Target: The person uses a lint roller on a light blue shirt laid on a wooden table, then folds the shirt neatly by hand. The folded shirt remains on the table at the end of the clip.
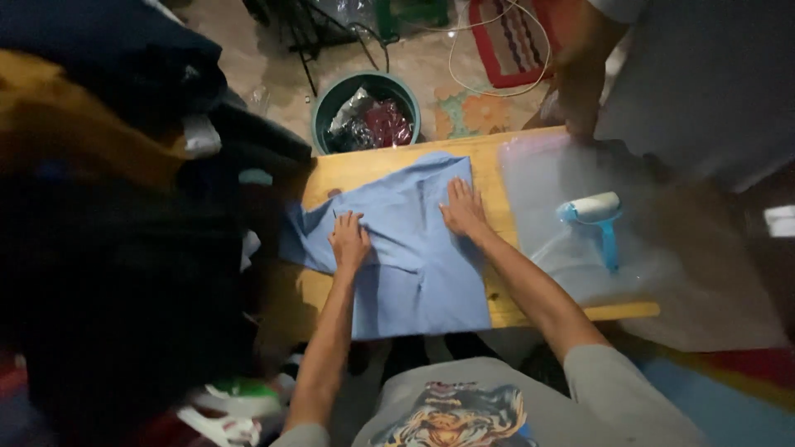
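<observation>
A light blue shirt (418, 273) lies spread on a yellow wooden table (489, 153), its near edge hanging over the front. My left hand (349, 239) rests flat on the shirt's left part, fingers apart, beside a fold. My right hand (462, 209) presses flat on the upper middle of the shirt, fingers spread. Neither hand grips anything.
A blue-handled lint roller (595, 217) lies on clear plastic bags (546, 182) at the table's right. Another person's arm (581, 79) reaches to the far right corner. A green bucket (327, 103) with bagged items stands on the floor beyond. Dark piled clothes (124, 248) fill the left.
</observation>
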